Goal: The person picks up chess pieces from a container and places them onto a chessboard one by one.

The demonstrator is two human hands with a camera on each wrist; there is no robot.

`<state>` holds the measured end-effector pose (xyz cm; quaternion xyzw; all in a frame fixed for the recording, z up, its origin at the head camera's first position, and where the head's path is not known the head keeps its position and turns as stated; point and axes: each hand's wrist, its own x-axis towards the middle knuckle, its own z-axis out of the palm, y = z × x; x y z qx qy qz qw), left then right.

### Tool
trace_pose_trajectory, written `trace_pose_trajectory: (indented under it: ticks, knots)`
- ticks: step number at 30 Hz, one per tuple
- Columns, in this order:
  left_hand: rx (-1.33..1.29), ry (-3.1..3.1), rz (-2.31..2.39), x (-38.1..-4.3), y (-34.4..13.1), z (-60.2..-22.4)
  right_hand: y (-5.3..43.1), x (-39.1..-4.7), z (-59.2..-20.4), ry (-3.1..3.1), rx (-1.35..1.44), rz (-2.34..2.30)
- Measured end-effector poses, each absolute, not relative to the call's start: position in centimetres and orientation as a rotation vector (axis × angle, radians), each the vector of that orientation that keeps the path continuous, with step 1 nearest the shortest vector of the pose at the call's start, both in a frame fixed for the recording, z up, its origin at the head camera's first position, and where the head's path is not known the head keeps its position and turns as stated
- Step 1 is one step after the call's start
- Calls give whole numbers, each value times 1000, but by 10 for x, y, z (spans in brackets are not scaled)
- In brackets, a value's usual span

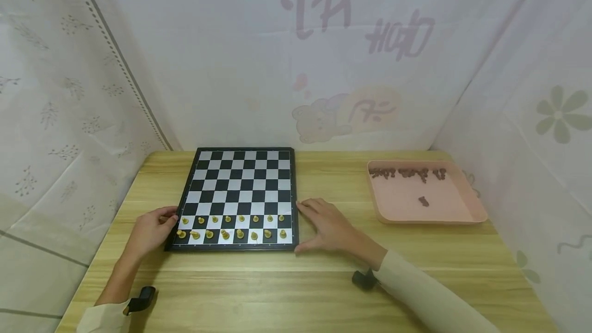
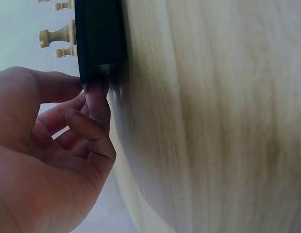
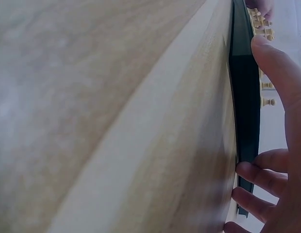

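Black-rimmed chessboard [image 1: 238,194] lies between pinching left hand [image 1: 150,231] and spread right hand [image 1: 329,227].

The counter [image 1: 259,297] has a top of pale yellow wood pattern, and its grain goes from left to right in the head view. Behind it is a whitish, creased back wall [image 1: 222,76], printed with pinkish-grey lettering [image 1: 402,36] and a bear [image 1: 319,122]; the words are perhaps too faint to read surely. The left wall [image 1: 41,122] carries small grey sprigs and a dark dotted band [image 1: 121,58]. The right wall [image 1: 518,137] shows a greenish flower [image 1: 560,115]. The light is soft and rather even.
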<state>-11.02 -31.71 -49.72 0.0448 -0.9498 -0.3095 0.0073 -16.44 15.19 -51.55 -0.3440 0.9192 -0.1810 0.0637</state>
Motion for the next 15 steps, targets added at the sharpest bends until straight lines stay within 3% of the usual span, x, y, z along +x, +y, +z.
trace_pose_trajectory:
  ticks: [15]
  knots:
    - [113, -2986, -985, -111, -303, -496, 170, -161, -517, 2777, -1007, -536]
